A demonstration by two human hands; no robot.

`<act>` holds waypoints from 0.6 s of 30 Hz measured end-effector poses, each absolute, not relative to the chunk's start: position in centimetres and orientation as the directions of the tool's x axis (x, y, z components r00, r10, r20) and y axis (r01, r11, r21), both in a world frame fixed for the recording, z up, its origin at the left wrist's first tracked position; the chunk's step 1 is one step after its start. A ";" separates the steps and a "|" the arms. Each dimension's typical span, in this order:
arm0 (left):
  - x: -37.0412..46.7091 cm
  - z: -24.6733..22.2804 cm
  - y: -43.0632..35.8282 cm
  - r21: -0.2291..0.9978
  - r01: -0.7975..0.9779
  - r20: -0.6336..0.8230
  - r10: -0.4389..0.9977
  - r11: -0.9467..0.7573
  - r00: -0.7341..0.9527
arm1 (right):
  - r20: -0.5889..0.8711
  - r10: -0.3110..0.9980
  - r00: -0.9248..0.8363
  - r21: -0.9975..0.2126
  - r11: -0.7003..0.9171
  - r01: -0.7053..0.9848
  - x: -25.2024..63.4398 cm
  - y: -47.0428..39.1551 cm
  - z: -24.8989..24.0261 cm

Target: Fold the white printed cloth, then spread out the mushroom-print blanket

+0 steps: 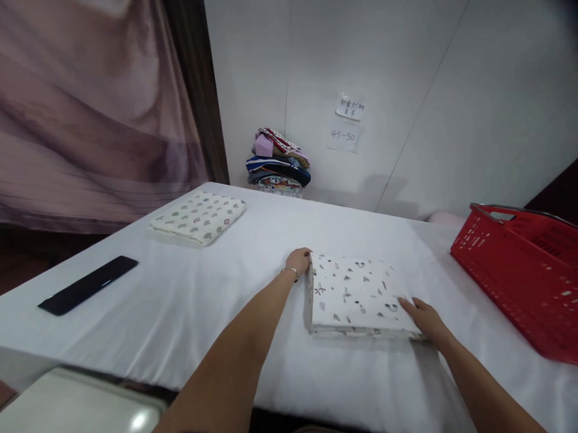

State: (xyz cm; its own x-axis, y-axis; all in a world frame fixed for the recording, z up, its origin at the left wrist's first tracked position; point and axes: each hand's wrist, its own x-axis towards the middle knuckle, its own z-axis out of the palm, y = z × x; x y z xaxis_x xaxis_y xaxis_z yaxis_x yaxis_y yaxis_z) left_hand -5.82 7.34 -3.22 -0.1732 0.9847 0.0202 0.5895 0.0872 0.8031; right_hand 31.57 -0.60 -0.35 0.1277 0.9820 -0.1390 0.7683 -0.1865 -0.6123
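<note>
The cloth [351, 293] lay folded on the table [197, 295], left hand [299, 261] touching its far left corner, right hand [429, 324] its right edge; whether either gripped couldn't be told. An uneven tug risked skewing the layers.

Pale panelled wall [397, 42], pink drape [77, 116], white-covered table [210, 276]
</note>
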 end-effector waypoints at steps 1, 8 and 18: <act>-5.8 -3.2 7.4 0.806 0.584 0.015 0.984 0.095 -0.180 | -0.137 0.981 0.140 -0.616 -0.196 0.763 31.6 -0.6 -0.3; -6.8 -2.0 6.2 0.865 0.493 -0.017 0.988 0.091 -0.154 | -0.126 0.983 0.131 -0.629 -0.181 0.756 31.8 -0.5 -0.5; -5.5 -0.5 -5.0 0.911 0.398 -0.062 0.990 0.109 -0.129 | -0.174 0.979 0.106 -0.595 -0.190 0.781 32.1 -0.4 -0.2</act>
State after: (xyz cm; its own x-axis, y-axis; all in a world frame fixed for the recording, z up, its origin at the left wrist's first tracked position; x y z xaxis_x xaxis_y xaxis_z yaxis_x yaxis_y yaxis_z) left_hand -5.51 -4.97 -0.53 -0.1294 0.9897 -0.0617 0.3983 0.1088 0.9108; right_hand 32.14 -0.41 -0.18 0.1058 0.9790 -0.1744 0.7807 -0.1904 -0.5953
